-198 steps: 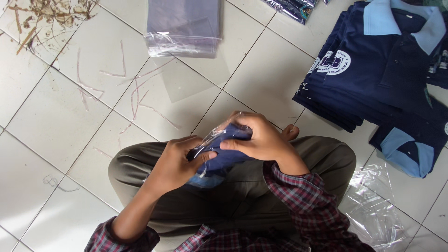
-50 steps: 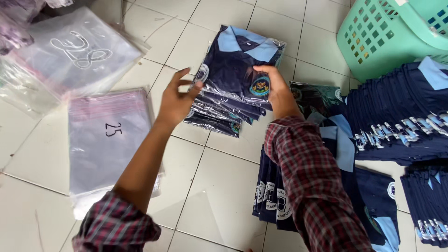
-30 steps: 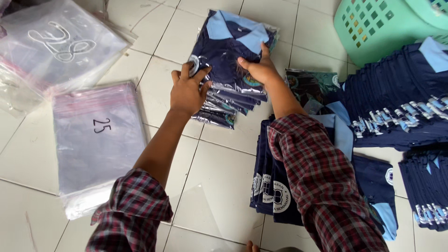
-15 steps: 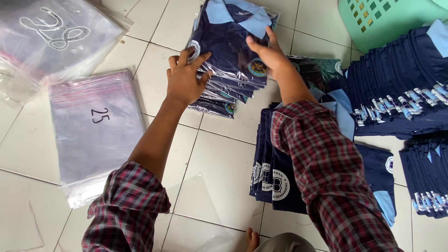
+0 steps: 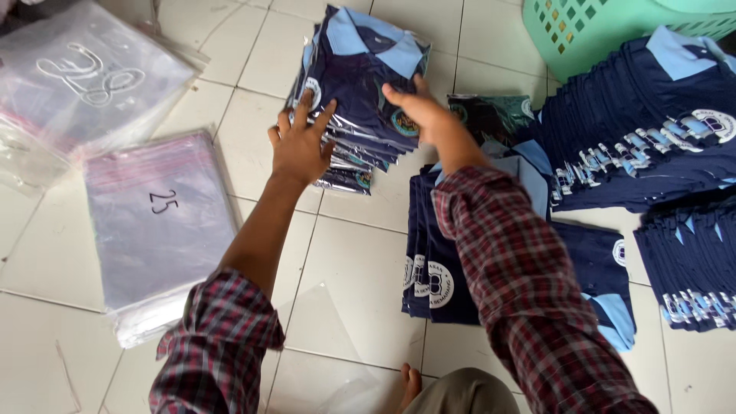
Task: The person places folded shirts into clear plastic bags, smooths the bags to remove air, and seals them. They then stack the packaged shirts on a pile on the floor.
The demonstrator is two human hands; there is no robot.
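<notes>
- Where the two hands meet on the tiled floor [image 5: 360, 261], a stack of bagged navy shirts [image 5: 360, 84] lies with its long axis running away from the person, the light-blue collars at the far end.
- The left hand [image 5: 300, 146] rests flat with fingers spread on the stack's near left edge; nothing is gripped.
- The right hand [image 5: 418, 115] lies open on the top shirt's right side, fingers loose, pressing rather than clasping.
- Just right of the stack and nearer the person sits a pile of unbagged navy shirts [image 5: 437, 268], partly under the right sleeve.
- Further right are more rows of navy shirts [image 5: 652, 130], with a green basket [image 5: 606, 31] behind.
- To the left, well apart, lie two stacks of clear plastic bags [image 5: 153, 222].
</notes>
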